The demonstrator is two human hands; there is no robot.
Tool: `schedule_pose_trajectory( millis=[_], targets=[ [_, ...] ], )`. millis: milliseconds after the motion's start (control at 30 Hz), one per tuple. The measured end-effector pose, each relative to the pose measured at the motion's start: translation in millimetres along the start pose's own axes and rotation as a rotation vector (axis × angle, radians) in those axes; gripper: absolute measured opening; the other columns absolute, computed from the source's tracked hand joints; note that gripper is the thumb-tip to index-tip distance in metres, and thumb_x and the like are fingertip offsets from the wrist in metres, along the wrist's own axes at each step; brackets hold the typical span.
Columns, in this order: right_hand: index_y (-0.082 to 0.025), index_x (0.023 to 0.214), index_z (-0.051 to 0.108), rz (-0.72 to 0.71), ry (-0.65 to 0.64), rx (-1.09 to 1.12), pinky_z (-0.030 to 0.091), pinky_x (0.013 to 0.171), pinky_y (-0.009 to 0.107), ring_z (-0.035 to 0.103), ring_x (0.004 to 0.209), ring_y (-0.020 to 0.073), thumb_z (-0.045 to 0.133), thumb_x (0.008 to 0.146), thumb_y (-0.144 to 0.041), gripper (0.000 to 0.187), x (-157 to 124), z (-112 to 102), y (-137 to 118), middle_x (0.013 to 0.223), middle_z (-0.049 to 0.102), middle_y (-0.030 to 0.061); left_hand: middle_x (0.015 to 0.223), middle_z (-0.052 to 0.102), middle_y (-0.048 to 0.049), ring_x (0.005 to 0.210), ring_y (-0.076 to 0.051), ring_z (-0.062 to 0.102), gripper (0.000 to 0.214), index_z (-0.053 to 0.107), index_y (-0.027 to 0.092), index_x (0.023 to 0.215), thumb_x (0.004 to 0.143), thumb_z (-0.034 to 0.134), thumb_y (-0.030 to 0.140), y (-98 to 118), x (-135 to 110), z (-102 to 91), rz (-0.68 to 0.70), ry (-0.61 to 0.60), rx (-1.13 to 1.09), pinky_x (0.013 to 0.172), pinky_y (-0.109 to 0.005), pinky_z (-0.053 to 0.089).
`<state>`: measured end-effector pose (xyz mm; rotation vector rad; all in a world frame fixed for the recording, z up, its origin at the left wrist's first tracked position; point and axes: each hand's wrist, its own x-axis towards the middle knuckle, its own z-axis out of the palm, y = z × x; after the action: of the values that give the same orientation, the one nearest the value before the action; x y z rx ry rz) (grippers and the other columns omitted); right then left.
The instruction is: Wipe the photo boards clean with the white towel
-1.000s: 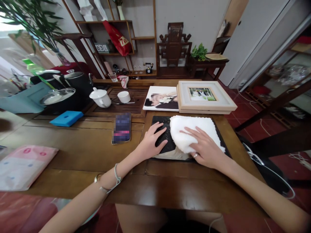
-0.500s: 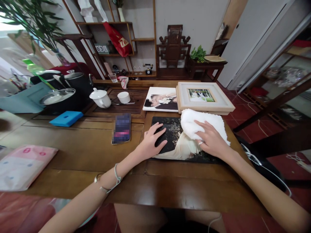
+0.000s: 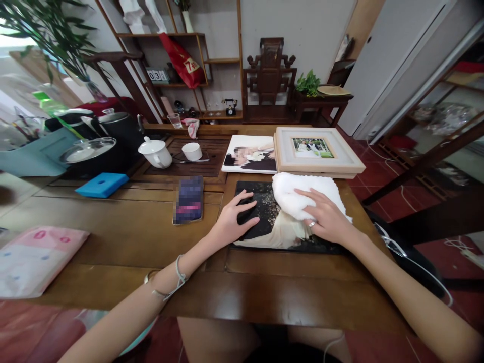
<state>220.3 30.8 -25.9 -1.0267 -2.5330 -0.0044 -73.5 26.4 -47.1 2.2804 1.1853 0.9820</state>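
A dark photo panel [image 3: 260, 222] with a pale gown pictured on it lies flat on the wooden table in front of me. My left hand [image 3: 236, 217] rests at its left edge, fingers spread and holding nothing. Over the panel's right part, my right hand [image 3: 325, 217] presses a folded white towel [image 3: 291, 189] against the surface, index finger stretched along the cloth. The towel covers the panel's upper right area, so the picture there is hidden. A ring is on the right hand, and bracelets circle the left wrist.
Behind the panel lie a white-edged photo panel [image 3: 260, 164] and a light wooden picture frame [image 3: 282, 164]. To the left are a phone [image 3: 191, 196], a blue sponge-like block [image 3: 102, 185], a lidded white cup [image 3: 155, 152], a small white bowl [image 3: 192, 150] and a pink-and-white packet [image 3: 34, 267].
My right hand has slid the towel a little to the left across the panel. My left hand stays at the left edge with its fingers spread.
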Motion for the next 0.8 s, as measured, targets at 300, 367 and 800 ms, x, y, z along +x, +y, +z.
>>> schedule_pose_trajectory(
  millis=[300,367,800],
  targets=[
    [-0.018,0.077,0.068,-0.061,-0.019,-0.030,0.030,0.110,0.061,0.040,0.136,0.0334,0.055,0.072,-0.012,0.015,-0.2,-1.8,-16.8,0.141,0.051,0.0165,0.145,0.046,-0.0128,0.139,-0.028,0.038,0.049,0.054,0.019,0.133,0.088,0.062,0.035,-1.5,4.5,-1.0,-0.022,-0.069,0.004,0.114,-0.049,0.034],
    [-0.018,0.074,0.067,-0.136,-0.061,0.000,0.028,0.111,0.062,0.037,0.138,0.0332,0.055,0.072,-0.012,0.014,-0.2,-3.8,-28.2,0.143,0.049,0.0143,0.149,0.040,-0.0146,0.142,-0.028,0.031,0.051,0.047,0.016,0.139,0.092,0.055,0.036,-3.0,3.2,2.0,-0.019,-0.090,0.064,0.115,-0.050,0.031],
    [-0.017,0.081,0.069,0.073,-0.001,-0.023,0.035,0.108,0.059,0.048,0.130,0.0336,0.054,0.074,-0.013,0.017,0.0,-2.5,2.3,0.143,0.050,0.0152,0.140,0.053,-0.0140,0.132,-0.027,0.047,0.037,0.059,0.014,0.126,0.094,0.046,0.026,-6.4,5.9,-1.7,-0.048,-0.025,0.163,0.109,-0.051,0.040]
  ],
)
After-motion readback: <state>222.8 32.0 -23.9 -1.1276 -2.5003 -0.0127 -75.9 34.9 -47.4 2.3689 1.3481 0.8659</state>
